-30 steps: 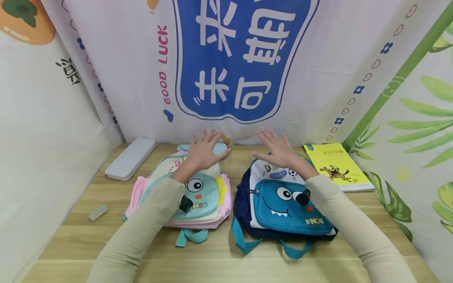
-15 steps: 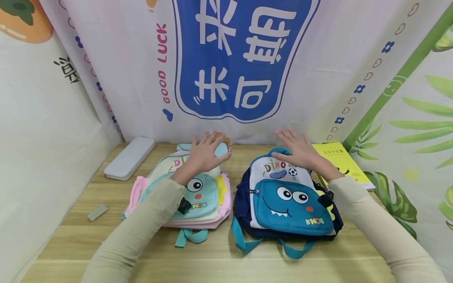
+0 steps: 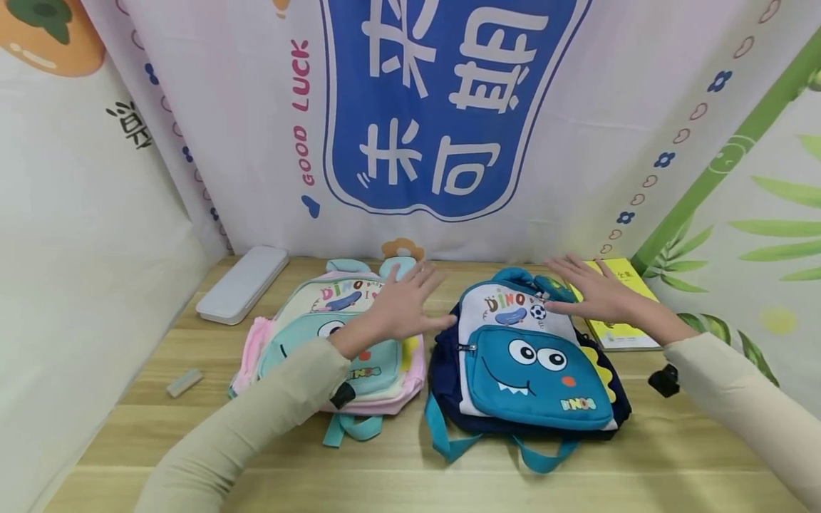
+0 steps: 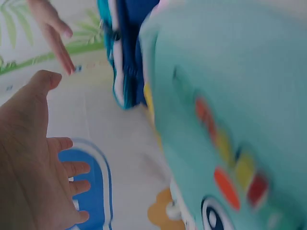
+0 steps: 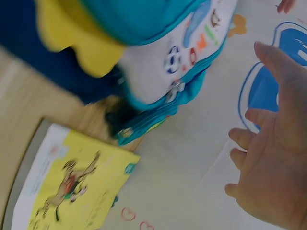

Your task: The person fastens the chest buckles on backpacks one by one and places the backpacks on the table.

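Left hand (image 3: 400, 308) and right hand (image 3: 599, 293) are spread, empty; the blue bag (image 3: 539, 367) is placed near and left of the right.

GOOD LUCK, 未来可期 and two DINO bags
On the back curtain (image 3: 577, 178) we read GOOD LUCK in pink, running upward, and 未来可期 in white on its blue panel (image 3: 442, 117). The pink backpack (image 3: 301, 303) carries DINO on its upper part and a partly covered word ending in NOS on its pocket; the blue backpack (image 3: 545, 381) bears DINO above and DINOS on its pocket. On the yellow book (image 5: 81, 182) we make out only 全集, its title partly hidden; smaller print we cannot read.
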`<state>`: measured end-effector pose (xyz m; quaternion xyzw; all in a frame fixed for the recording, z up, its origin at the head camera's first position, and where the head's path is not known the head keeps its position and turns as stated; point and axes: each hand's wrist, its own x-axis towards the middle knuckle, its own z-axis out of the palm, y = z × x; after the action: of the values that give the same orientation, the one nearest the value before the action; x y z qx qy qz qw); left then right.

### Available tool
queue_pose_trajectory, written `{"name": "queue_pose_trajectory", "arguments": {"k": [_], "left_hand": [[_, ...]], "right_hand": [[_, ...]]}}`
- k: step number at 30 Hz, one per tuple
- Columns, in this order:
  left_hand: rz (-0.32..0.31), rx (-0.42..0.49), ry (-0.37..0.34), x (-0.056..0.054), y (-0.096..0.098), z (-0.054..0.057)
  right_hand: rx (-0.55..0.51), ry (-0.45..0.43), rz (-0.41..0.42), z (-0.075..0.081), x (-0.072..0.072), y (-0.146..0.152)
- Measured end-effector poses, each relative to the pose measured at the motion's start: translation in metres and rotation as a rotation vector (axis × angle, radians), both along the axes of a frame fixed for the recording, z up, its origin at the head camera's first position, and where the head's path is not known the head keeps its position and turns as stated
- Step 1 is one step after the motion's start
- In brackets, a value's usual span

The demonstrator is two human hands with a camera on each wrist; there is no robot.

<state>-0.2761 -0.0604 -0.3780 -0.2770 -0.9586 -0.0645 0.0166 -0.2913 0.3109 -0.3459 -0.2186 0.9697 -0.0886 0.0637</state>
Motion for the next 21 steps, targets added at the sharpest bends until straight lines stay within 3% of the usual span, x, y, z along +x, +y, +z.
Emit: {"name": "queue_pose_trajectory", "arguments": {"k": [4, 11, 15, 21], "left_hand": [[-0.099, -0.008, -0.042, 0.013, 0.016, -0.009], [-0.253, 0.003, -0.244, 0.034, 0.038, -0.014], [-0.277, -0.074, -0.282, 0.042, 0.045, -0.017], [-0.270, -0.134, -0.252, 0.042, 0.049, -0.019]], "right_hand": [[-0.007, -0.061, 0.028, -0.004, 0.011, 0.013], [-0.003, -0.231, 0.089, -0.016, 0.040, 0.034], [-0.017, -0.350, 0.134, -0.022, 0.050, 0.039], [-0.059, -0.459, 0.154, -0.033, 0.049, 0.036]]}}
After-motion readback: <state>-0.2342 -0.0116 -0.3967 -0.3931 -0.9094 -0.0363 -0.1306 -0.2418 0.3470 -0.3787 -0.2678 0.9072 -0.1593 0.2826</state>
